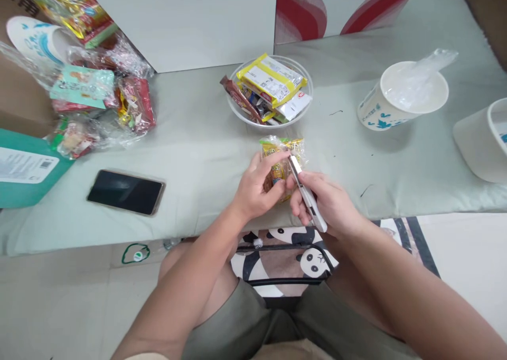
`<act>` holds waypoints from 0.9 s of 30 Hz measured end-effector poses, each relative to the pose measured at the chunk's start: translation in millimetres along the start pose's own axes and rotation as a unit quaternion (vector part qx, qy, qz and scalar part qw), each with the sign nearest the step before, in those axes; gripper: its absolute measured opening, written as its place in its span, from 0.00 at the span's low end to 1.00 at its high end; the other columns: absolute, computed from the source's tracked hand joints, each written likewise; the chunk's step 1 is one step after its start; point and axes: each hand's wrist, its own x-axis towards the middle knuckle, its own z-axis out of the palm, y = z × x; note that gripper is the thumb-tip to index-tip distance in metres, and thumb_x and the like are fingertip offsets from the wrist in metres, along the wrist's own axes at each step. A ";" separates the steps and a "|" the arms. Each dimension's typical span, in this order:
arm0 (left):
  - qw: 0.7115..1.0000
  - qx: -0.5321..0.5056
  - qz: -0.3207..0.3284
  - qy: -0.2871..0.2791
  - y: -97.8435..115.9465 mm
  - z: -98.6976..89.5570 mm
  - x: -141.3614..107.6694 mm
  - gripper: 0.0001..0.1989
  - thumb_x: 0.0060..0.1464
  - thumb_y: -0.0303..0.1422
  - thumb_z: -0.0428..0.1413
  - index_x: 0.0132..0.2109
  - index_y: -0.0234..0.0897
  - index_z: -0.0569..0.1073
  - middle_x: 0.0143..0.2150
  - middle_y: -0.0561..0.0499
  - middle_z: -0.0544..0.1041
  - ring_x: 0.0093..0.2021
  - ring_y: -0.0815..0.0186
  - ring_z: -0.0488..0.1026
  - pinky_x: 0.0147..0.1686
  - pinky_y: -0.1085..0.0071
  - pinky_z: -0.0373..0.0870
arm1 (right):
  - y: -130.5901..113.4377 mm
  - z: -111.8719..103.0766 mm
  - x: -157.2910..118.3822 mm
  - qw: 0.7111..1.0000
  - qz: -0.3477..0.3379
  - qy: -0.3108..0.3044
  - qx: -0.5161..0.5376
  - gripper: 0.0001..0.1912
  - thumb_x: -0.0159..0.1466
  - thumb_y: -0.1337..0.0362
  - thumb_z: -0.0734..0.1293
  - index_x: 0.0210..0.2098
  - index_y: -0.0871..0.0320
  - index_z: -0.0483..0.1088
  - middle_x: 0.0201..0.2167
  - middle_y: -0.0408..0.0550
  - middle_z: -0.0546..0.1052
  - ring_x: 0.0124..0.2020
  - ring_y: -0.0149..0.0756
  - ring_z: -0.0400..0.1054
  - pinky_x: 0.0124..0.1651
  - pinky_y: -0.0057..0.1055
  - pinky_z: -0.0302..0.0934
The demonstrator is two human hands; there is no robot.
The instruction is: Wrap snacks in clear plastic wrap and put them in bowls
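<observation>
Cutter (308,195) between hands, clamped in right hand (333,200), thumb along handle. Left hand (256,188) opposite, forefinger extended to cutter's tip, thumb apart below; snack packet (278,171) under left fingers.

The right fingers (308,174) hold a white utility knife (309,200) over yellow snack packets (277,159) near a bowl (310,93).

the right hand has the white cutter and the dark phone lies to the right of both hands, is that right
Wrong side: the head view shows the dark phone lying left of the left hand and the right hand. The right hand does have the white cutter.
</observation>
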 end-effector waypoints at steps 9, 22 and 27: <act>0.998 0.022 -0.029 0.043 4.8 4.4 0.3 0.23 0.53 0.32 0.56 0.57 0.45 0.71 0.48 0.48 0.78 0.45 0.58 0.74 0.46 0.63 0.74 | 7.6 0.9 -0.5 0.999 0.023 0.014 -0.032 0.20 0.58 0.46 0.69 0.30 0.56 0.67 0.15 0.41 0.73 0.10 0.27 0.61 0.16 0.23 0.50; 0.973 -0.129 -0.094 0.168 -8.1 -6.8 1.4 0.23 0.56 0.42 0.60 0.57 0.48 0.66 0.49 0.48 0.73 0.42 0.61 0.73 0.44 0.62 0.73 | 15.1 6.4 -4.1 0.993 0.058 -0.026 -0.097 0.16 0.62 0.49 0.66 0.30 0.57 0.68 0.15 0.41 0.74 0.12 0.26 0.62 0.18 0.22 0.47; 0.947 -0.179 -0.131 0.234 -12.3 -12.9 5.6 0.23 0.54 0.43 0.61 0.55 0.49 0.66 0.46 0.50 0.72 0.37 0.64 0.71 0.40 0.65 0.71 | 20.0 8.1 -3.7 0.991 0.055 -0.044 -0.110 0.16 0.62 0.49 0.66 0.30 0.56 0.68 0.16 0.41 0.74 0.13 0.27 0.62 0.19 0.24 0.49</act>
